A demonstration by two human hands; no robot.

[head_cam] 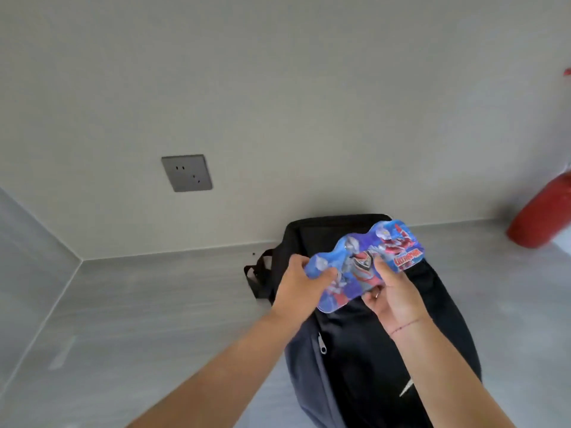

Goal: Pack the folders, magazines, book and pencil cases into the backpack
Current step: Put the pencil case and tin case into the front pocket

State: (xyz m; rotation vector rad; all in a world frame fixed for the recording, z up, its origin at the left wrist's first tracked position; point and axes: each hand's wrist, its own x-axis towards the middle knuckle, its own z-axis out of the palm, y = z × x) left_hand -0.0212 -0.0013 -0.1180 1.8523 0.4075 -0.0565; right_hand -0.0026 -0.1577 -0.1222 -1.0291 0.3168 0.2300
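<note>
A black and grey backpack (370, 350) lies on the grey floor with its top toward the wall. Above its upper part I hold a blue pencil case (358, 257) with a wavy edge and printed red and silver hero figures. My left hand (296, 282) grips the case's left end. My right hand (392, 295) grips its lower middle, thumb on top. The inside of the backpack is hidden by the case and my hands. No folders, magazines or book are in view.
A grey wall socket (187, 173) sits on the wall at the left. A red fire extinguisher (543, 211) stands at the right by the wall. The backpack's black straps (259, 276) trail out to its left on the floor.
</note>
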